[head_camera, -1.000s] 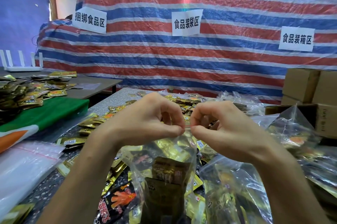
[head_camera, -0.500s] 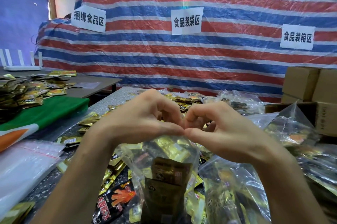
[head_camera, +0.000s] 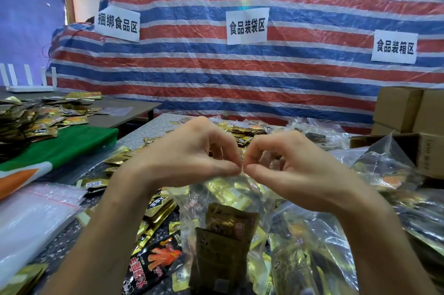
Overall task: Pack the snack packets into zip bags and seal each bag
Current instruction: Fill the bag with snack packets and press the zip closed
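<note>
A clear zip bag [head_camera: 225, 201] hangs in front of me with several gold and brown snack packets [head_camera: 225, 234] inside. My left hand [head_camera: 189, 157] and my right hand [head_camera: 295, 172] both pinch its top edge, thumb against forefinger, and their fingertips meet in the middle of the strip. Loose gold and black packets [head_camera: 156, 258] lie on the speckled table [head_camera: 144, 131] under the bag. The zip strip itself is hidden by my fingers.
Filled clear bags [head_camera: 394, 174] pile up at the right, beside cardboard boxes [head_camera: 408, 114]. A stack of unused zip bags [head_camera: 31, 217] lies at the left near a green cloth [head_camera: 67, 148]. More packets [head_camera: 21, 119] cover a side table. A striped tarpaulin [head_camera: 240, 73] closes the back.
My two hands have drawn together along the bag's top edge until their fingertips touch. The bag still hangs in the same place.
</note>
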Demonstrator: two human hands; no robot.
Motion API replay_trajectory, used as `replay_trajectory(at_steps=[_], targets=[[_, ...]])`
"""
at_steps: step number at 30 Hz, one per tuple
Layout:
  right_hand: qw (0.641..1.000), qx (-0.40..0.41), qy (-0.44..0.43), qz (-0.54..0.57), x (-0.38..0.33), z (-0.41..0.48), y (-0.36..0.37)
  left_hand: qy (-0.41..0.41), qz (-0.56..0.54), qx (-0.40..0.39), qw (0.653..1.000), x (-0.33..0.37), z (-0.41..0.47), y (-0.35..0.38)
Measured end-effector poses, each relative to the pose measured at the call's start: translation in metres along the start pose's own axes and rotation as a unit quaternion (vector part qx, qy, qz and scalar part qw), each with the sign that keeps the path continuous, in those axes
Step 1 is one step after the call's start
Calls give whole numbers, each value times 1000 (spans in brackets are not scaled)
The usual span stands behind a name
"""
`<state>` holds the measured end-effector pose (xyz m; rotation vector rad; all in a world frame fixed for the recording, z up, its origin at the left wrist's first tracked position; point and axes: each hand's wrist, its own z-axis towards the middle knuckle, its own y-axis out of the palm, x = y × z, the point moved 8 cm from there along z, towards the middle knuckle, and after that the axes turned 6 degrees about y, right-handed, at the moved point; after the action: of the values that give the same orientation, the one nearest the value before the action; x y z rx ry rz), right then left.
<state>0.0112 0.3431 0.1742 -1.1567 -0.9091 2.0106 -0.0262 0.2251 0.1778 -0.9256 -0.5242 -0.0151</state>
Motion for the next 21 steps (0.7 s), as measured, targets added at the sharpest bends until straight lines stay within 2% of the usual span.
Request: replay_trajectory(at_steps=[5,12,17,21], targets=[[1000,5,16,-23,7,0,-1,-17,-23,3,1000,-6,-4,-7],[1000,3,0,-30,-2,3,5,-7,2,-3,1000,-3,-1,-2],[998,10,27,-57,8,1,1,-38,-20,-18,999,-11,-4,-1],[998,18,26,-51,1,2,3,-27,-2,-7,1000,-10,-5,-4]])
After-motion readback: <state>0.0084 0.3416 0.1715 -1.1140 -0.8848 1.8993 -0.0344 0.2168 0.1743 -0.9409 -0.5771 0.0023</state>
